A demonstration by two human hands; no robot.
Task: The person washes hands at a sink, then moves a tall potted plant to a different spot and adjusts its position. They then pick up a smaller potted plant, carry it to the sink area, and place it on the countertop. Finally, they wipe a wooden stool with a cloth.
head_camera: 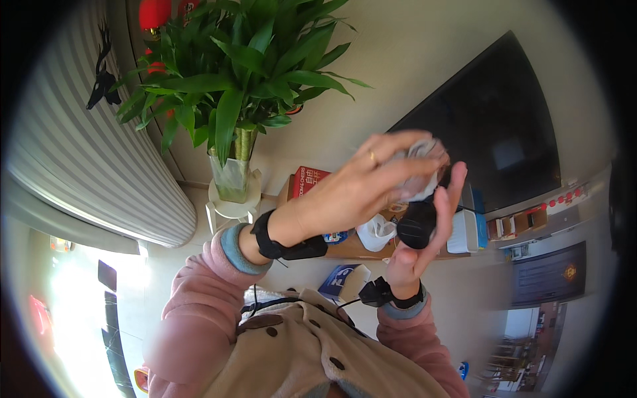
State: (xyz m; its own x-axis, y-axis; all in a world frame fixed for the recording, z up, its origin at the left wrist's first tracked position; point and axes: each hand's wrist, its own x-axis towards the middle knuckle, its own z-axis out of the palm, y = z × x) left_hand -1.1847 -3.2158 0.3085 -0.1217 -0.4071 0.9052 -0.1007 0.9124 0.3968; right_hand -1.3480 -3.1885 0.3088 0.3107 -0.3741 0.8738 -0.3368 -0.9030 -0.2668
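Note:
My left hand point(343, 184), with a ring on one finger, pinches a crumpled greyish-white cloth or tissue point(423, 171). Motion blurs it, so its material is unclear. The cloth is at the upper part of a black rounded object point(417, 225), which looks cylindrical. My right hand point(438, 229) supports that object from the right, its thumb low and its fingers pointing up. My left fingers and the cloth hide part of the object's top. Both wrists wear black straps with small devices attached.
Ahead is a wooden cabinet point(343, 251) bearing a white plastic bag point(375, 234), a red box point(309, 180) and a white bin point(463, 231). A wall-mounted television point(487, 124) is close beyond my hands. Left stands a leafy plant point(239, 64) in a glass vase point(229, 179). An open blue carton point(343, 281) lies below.

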